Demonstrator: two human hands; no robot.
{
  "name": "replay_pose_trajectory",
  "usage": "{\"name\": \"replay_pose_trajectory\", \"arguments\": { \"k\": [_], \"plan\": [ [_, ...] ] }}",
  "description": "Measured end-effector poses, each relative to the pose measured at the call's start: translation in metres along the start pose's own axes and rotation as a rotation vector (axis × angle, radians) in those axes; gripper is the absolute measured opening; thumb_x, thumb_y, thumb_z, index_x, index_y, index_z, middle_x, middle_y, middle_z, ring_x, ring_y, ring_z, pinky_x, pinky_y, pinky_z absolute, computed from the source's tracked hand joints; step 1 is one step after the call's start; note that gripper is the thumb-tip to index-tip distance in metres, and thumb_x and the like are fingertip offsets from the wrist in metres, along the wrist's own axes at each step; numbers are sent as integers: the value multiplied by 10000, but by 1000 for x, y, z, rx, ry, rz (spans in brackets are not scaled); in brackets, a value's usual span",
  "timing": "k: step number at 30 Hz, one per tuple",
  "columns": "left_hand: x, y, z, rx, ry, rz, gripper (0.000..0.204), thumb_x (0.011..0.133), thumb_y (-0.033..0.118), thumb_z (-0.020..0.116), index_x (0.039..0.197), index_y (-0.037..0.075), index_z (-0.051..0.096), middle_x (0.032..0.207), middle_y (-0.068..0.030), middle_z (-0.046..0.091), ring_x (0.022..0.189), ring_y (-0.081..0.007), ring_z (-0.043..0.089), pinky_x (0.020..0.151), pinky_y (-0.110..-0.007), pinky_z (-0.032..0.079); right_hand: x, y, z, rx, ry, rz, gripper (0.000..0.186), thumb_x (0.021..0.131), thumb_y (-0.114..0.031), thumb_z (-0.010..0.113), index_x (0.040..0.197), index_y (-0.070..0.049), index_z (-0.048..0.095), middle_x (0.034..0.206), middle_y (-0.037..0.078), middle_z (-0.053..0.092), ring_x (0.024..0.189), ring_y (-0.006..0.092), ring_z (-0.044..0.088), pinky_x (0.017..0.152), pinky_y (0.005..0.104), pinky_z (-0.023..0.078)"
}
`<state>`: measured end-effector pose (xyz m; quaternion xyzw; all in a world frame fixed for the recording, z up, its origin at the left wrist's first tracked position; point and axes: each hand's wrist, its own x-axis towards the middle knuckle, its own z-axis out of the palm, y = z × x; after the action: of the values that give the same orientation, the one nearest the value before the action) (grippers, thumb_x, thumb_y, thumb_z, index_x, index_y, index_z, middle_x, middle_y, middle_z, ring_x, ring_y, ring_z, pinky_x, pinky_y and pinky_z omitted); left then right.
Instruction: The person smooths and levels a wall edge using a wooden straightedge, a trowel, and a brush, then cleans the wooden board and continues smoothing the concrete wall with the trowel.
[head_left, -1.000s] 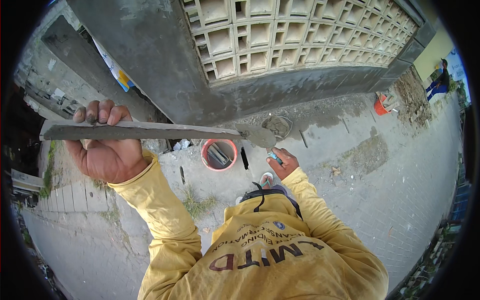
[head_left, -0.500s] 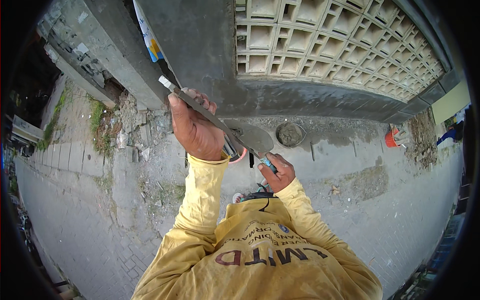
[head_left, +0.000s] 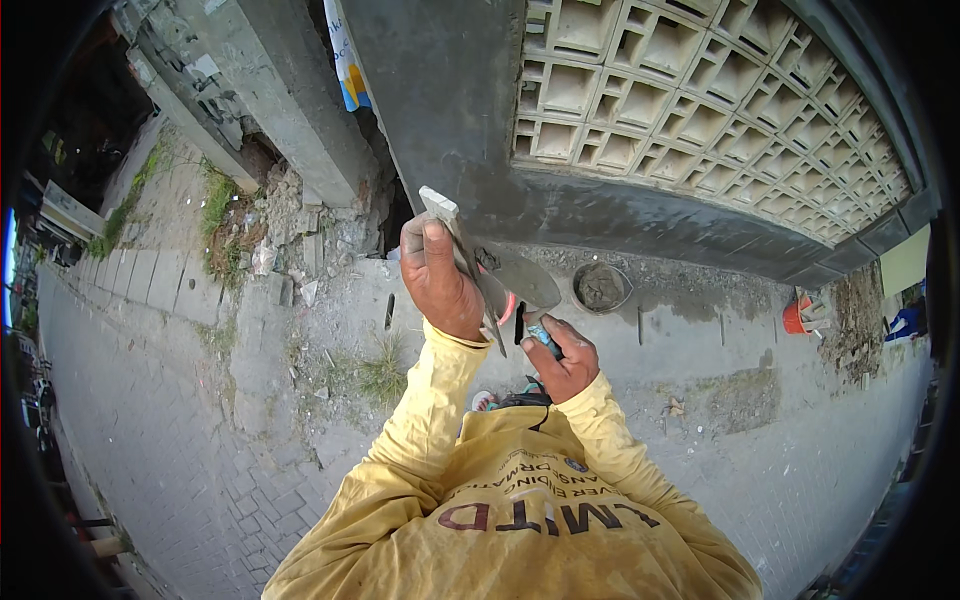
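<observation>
While left fingers point(head_left: 437, 248) grasp the edge-on board point(head_left: 469, 263), right fingers point(head_left: 574, 341) grip the trowel point(head_left: 530, 281), open pavement point(head_left: 645, 430) spreading to their right.

1 left hand point(head_left: 443, 283), 1 right hand point(head_left: 566, 361), so 2 hands; 1 trowel point(head_left: 530, 282); 1 long bar point(head_left: 470, 262); 1 dark bucket point(head_left: 596, 309), 1 orange bucket point(head_left: 793, 319), 1 red-rimmed bucket point(head_left: 509, 306) mostly hidden, so 3 buckets; 1 lattice panel point(head_left: 690, 128); 1 hanging banner point(head_left: 346, 62); 1 yellow shirt point(head_left: 520, 480)

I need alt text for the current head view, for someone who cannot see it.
The person's left hand holds a narrow board and the right hand a trowel. Beyond are a bucket and a grey wall with pale lattice.
</observation>
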<state>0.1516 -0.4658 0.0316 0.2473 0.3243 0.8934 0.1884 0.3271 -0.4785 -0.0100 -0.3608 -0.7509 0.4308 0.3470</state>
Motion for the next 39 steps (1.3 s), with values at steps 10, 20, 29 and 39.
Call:
{"name": "replay_pose_trajectory", "arguments": {
  "k": [10,20,29,39],
  "plan": [
    [-6,-8,-6,118,-11,177,241,972,265,496,996,30,543,917,-24,588,836,-110,550,766,-256,452,11,-38,-3,24,42,-69,355,805,-175,662,1059,60,583,922,196,639,791,297,628,720,335,484],
    [40,21,-36,547,15,79,380,972,368,471,1044,9,576,897,-36,606,783,-123,531,720,-264,439,8,13,-40,27,220,9,406,811,-255,684,1070,37,573,960,178,635,808,270,614,763,323,479],
    [194,139,-229,192,390,-39,522,936,499,440,1152,27,495,1077,-134,567,962,-270,545,892,-471,455,-80,209,-68,-39,443,434,357,797,-152,670,1103,-6,559,973,102,584,833,187,556,786,300,467],
    [201,80,-272,93,765,-255,466,966,427,380,1211,40,467,1200,-112,543,1071,-270,508,995,-511,383,-58,335,-133,-370,616,318,402,761,-160,679,1125,-66,538,1068,157,582,989,350,545,872,402,444]
  ]
}}
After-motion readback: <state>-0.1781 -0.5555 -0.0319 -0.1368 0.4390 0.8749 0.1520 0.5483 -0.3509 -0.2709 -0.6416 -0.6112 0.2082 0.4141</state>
